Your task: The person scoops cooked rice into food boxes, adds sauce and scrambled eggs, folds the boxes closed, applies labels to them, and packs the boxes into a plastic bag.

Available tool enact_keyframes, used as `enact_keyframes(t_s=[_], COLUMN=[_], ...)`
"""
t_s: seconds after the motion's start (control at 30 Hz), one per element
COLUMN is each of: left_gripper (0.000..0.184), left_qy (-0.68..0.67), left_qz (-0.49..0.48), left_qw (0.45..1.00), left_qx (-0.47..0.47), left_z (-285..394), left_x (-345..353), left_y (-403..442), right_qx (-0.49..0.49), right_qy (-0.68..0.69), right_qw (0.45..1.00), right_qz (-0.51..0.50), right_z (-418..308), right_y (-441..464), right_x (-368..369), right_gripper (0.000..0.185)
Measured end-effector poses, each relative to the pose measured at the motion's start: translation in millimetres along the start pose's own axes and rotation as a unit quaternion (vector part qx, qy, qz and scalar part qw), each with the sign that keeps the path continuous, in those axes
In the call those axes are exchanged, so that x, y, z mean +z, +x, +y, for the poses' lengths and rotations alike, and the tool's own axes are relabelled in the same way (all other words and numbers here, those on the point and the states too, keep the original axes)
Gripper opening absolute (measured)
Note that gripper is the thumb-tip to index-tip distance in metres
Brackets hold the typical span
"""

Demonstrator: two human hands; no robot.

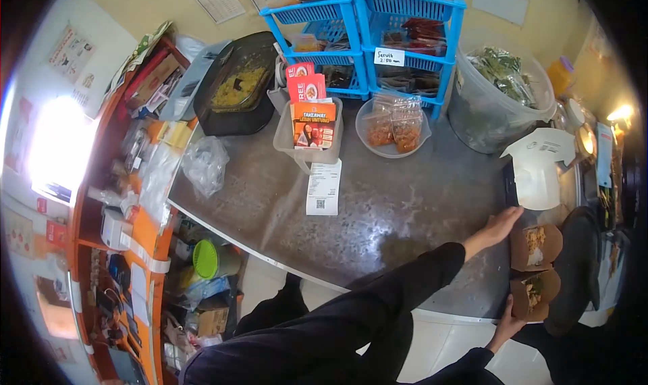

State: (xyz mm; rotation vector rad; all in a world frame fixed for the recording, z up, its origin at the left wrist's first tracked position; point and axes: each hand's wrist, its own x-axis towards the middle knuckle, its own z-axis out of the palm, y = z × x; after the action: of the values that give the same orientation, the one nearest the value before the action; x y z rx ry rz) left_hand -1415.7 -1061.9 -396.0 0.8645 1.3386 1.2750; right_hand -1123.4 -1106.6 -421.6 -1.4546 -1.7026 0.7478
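My left hand (496, 229) reaches across to the right end of the table, fingers stretched out and nothing seen in it. Its fingertips are at the near edge of an unfolded paper carton (536, 175), white inside with a dark side; whether they touch is unclear. Just below stands an open brown takeaway box (535, 247) with food and something white in it. My right hand (507, 327) grips a second brown takeaway box (533, 296) from its lower left side, at the table's corner. This box holds food with a bit of green.
A receipt (324, 189) lies before a clear tub of flyers (308, 157). Behind are blue stacked baskets (408, 61), a bowl of bagged food (393, 130), a large clear bucket (482, 108) and a black tray (233, 118). A black round object (580, 257) is at right.
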Motion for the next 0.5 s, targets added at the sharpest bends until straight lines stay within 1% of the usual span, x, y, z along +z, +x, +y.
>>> enact_keyframes(t_s=[0.03, 0.1, 0.13, 0.2, 0.23, 0.3, 0.33, 0.4, 0.43, 0.5], left_gripper=[0.064, 0.067, 0.065, 0.061, 0.060, 0.057, 0.055, 0.052, 0.050, 0.049], left_qy=[0.021, 0.063, 0.086, 0.134, 0.152, 0.187, 0.175, 0.150, 0.147, 0.139], left_qz=[-0.012, -0.040, -0.041, -0.047, -0.052, -0.058, -0.045, -0.018, 0.001, 0.038], left_qw=[1.000, 0.997, 0.995, 0.988, 0.985, 0.977, 0.980, 0.983, 0.985, 0.986], left_qx=[0.000, 0.001, 0.021, 0.065, 0.070, 0.080, 0.088, 0.103, 0.096, 0.082], left_z=[5.9, 11.6, 10.3, 9.2, 9.2, 10.1, 7.0, -1.7, -3.4, -8.3], left_x=[6.5, 17.7, 20.7, 27.6, 29.9, 27.6, 26.7, 24.9, 19.7, 2.6], left_y=[0.8, 1.1, 0.5, -3.8, -7.1, -20.5, -26.7, -45.9, -60.9, -99.1], right_qx=[0.016, 0.011, 0.010, 0.027, 0.035, 0.025, 0.020, 0.035, 0.042, 0.023], right_qy=[-0.009, -0.047, -0.066, -0.024, -0.003, -0.009, -0.010, -0.011, -0.011, -0.002], right_qw=[1.000, 0.999, 0.998, 0.999, 0.999, 1.000, 1.000, 0.998, 0.996, 0.998], right_qz=[-0.015, 0.001, 0.012, 0.007, 0.005, 0.010, 0.013, -0.050, -0.080, -0.067], right_z=[-6.8, -4.8, -3.1, -1.6, -2.9, -12.3, -17.3, -17.7, -20.0, -32.3], right_y=[0.8, 3.0, 2.9, 2.7, 2.8, 0.0, -1.7, -8.8, -14.0, -37.4], right_x=[-0.6, 2.7, 4.0, 9.9, 11.5, 12.1, 13.2, 8.1, 6.0, 13.3], right_gripper=[0.051, 0.050, 0.049, 0.049, 0.049, 0.044, 0.041, 0.048, 0.052, 0.052])
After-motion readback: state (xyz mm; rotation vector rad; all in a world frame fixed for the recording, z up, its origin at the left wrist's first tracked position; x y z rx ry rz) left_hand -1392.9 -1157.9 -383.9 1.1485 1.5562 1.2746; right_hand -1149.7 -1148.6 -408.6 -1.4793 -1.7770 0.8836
